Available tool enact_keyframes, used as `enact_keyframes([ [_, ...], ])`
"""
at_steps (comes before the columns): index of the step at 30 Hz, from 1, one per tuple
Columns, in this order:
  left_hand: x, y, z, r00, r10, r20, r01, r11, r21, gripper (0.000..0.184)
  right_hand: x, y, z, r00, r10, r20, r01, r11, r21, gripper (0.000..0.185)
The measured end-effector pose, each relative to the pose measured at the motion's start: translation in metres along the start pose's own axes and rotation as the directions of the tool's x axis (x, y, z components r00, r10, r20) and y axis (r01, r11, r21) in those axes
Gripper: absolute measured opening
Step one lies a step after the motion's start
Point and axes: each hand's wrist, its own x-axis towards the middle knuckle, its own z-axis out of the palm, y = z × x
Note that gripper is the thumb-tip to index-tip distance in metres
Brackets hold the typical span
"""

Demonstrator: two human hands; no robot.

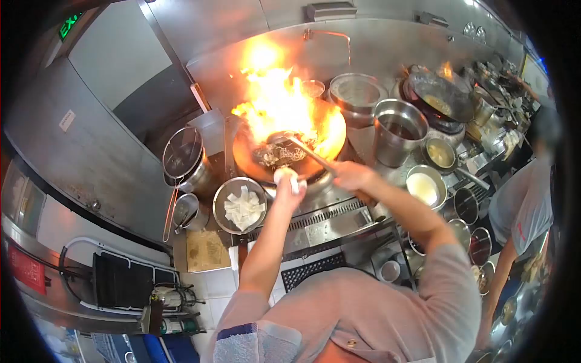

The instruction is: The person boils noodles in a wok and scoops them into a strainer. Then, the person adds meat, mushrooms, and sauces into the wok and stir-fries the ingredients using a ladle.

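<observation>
Large orange flames rise from a wok (242, 154) on the stove, with dark food in its bottom. My left hand (290, 187) is closed round a white cloth at the wok's near rim. Coming in from the right, my right hand (353, 177) grips the handle of a metal ladle (310, 151), whose head is down in the wok by the food. Just left of my left forearm, a round strainer (216, 209) holds white flat pieces (244, 207).
A steel pot (399, 130) and a covered pan (358, 91) stand right of the wok. Farther right is another wok (439, 100). A bowl of pale liquid (422, 189) sits near my right forearm. A co-worker (523, 199) stands at the right. Strainers and pots (183, 154) stand left.
</observation>
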Motion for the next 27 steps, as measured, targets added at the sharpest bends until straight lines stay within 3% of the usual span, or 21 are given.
enact_keyframes([
  [1,-0.033,-0.012,0.007,0.999,0.001,-0.033,-0.002,1.000,-0.029,0.015,0.017,0.011,0.030,0.991,-0.015,-0.134,0.000,0.994,-0.105,0.069],
  [3,-0.086,-0.031,0.029,1.000,0.028,-0.006,-0.027,0.996,0.086,0.014,-0.010,0.011,0.020,0.946,-0.135,-0.296,0.125,0.991,-0.053,0.063],
  [4,-0.085,-0.031,0.029,0.998,0.047,-0.033,-0.046,0.998,0.037,0.013,-0.032,0.004,0.016,0.915,-0.183,-0.360,0.187,0.982,-0.023,0.060],
  [6,-0.063,-0.017,0.029,0.992,0.082,-0.092,-0.087,0.995,-0.056,0.013,-0.078,-0.040,-0.036,0.964,-0.139,-0.226,0.186,0.962,0.201,0.054],
  [8,-0.012,0.007,0.006,0.998,0.051,-0.046,-0.057,0.990,-0.130,0.010,-0.117,-0.068,-0.068,0.996,-0.087,-0.016,0.088,0.945,0.315,0.045],
  [10,-0.049,0.009,0.028,0.996,0.084,0.019,-0.084,0.996,-0.012,0.004,-0.144,-0.067,-0.091,0.975,-0.003,0.220,-0.060,0.959,0.277,0.033],
  [11,-0.061,0.001,0.011,0.999,-0.037,-0.013,0.037,0.999,0.030,0.008,-0.149,-0.071,-0.089,0.955,0.060,0.289,-0.142,0.952,0.271,0.028],
  [13,-0.053,0.000,0.009,0.995,0.055,0.083,-0.058,0.998,0.035,0.007,-0.152,-0.077,-0.084,0.889,0.178,0.422,-0.301,0.922,0.244,0.020],
  [14,-0.040,0.008,0.029,0.996,0.040,-0.078,-0.042,0.999,-0.028,0.007,-0.121,-0.052,-0.065,0.982,-0.060,0.179,0.024,0.980,0.198,0.018],
  [15,-0.030,0.014,0.047,0.972,0.015,-0.235,-0.037,0.995,-0.091,0.007,-0.076,-0.013,-0.031,0.972,-0.232,0.042,0.222,0.961,0.167,0.019],
  [16,-0.005,0.003,0.028,0.991,0.040,-0.126,-0.055,0.992,-0.115,0.012,-0.067,-0.038,-0.036,0.994,0.024,0.105,-0.045,0.978,0.202,0.021],
  [17,-0.015,-0.012,0.023,0.999,0.021,-0.049,-0.027,0.993,-0.116,0.012,-0.043,-0.002,0.009,0.985,-0.123,-0.125,0.152,0.954,0.259,0.022],
  [19,-0.052,-0.036,0.000,0.995,-0.011,0.099,0.020,0.995,-0.095,0.013,-0.057,-0.056,-0.024,0.998,0.052,-0.046,-0.042,0.981,0.189,0.022],
  [21,-0.101,-0.032,0.014,0.998,-0.026,0.049,0.019,0.990,0.140,0.012,-0.069,-0.046,-0.036,0.986,-0.066,-0.156,0.091,0.982,0.163,0.021],
  [22,-0.089,-0.028,0.011,0.999,0.008,0.046,-0.003,0.995,-0.098,0.011,-0.084,-0.044,-0.033,0.976,-0.116,-0.182,0.146,0.977,0.157,0.020],
  [23,-0.073,-0.008,0.010,0.996,-0.071,0.050,0.075,0.993,-0.091,0.013,-0.100,-0.059,-0.057,1.000,-0.003,-0.030,0.011,0.961,0.278,0.017],
  [25,-0.008,0.027,0.014,0.998,0.018,-0.056,-0.022,0.997,-0.075,0.016,-0.103,-0.044,-0.067,0.997,-0.066,-0.029,0.071,0.954,0.292,0.016],
  [27,-0.019,0.049,0.017,0.994,0.053,0.093,-0.057,0.997,0.044,0.017,-0.125,-0.063,-0.093,0.990,-0.106,0.092,0.071,0.944,0.323,0.015],
])
